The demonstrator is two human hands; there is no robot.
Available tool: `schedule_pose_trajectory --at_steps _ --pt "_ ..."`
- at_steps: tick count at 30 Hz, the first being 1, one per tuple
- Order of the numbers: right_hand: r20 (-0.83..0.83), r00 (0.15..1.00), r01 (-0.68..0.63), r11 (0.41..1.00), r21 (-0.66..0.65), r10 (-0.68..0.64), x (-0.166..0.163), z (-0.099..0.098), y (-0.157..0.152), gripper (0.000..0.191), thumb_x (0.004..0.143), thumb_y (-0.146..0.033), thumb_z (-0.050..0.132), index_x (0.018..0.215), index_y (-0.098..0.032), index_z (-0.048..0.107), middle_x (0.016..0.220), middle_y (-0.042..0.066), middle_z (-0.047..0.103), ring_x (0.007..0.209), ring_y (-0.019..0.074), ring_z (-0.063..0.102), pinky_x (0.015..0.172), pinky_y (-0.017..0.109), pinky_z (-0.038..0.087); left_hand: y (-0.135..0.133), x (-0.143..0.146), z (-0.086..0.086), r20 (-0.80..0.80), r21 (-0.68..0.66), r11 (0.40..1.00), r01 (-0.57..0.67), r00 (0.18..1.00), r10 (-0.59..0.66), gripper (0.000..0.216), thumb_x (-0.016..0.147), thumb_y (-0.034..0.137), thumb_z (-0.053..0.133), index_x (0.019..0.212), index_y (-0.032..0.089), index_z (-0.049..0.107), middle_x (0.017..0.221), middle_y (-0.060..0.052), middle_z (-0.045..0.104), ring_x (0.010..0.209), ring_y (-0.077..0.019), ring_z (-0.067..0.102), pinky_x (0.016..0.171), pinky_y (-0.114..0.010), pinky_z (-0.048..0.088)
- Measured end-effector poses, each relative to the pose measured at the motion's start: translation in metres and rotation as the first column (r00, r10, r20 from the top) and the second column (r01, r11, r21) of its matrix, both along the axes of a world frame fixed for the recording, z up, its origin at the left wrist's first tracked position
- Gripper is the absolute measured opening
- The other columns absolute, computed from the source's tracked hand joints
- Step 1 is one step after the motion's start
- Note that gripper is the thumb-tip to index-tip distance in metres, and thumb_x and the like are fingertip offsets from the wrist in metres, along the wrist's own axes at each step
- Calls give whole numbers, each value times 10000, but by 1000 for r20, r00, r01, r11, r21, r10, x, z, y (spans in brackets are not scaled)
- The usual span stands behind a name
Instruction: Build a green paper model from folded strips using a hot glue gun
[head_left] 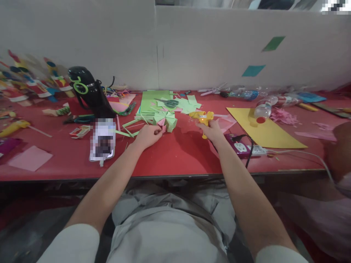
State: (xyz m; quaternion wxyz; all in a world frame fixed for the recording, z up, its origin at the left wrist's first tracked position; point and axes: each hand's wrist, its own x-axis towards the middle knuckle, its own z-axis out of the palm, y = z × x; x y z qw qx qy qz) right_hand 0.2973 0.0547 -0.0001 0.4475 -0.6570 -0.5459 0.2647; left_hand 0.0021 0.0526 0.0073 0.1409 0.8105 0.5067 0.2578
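Note:
My right hand is wrapped round the handle of a yellow hot glue gun, held just above the red tabletop with its front towards the left. Closed at the fingertips, my left hand grips a small folded piece of pink paper. That piece is against a light green folded paper form, which looks like a flower; whether the two are joined I cannot tell. Green paper strips lie left of the form. Behind it, dark scissors rest on green paper sheets.
A phone and a black bottle stand at left. To the right are a purple box with a cable, a yellow sheet and a plastic bottle. Another person's arm is at far right.

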Motion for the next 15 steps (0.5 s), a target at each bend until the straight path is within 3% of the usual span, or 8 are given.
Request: schedule_pose_trajectory --at_steps 3,7,15 --pt "-127 978 -161 986 38 165 -9 -1 -5 243 710 -413 671 742 -175 637 667 25 632 560 142 500 538 294 417 -1 0 2 -3 -3 1000 2 1000 -2 223 833 316 549 730 194 705 661 -37 663 624 -167 577 639 -285 383" --pt "-48 938 -338 938 81 343 -24 -1 -19 233 740 -401 666 803 -177 664 729 42 667 648 176 570 614 316 465 -2 1 3 -9 5 1000 2 1000 -2 217 834 299 547 743 194 714 658 -30 657 612 -160 561 640 -288 377" --pt "97 882 -471 871 137 461 -41 1 -37 257 802 -400 611 936 -189 671 712 15 613 630 169 525 611 316 448 -2 2 5 -9 19 1000 3 1000 -3 236 837 306 542 689 190 685 631 -25 630 586 -152 536 621 -287 352"
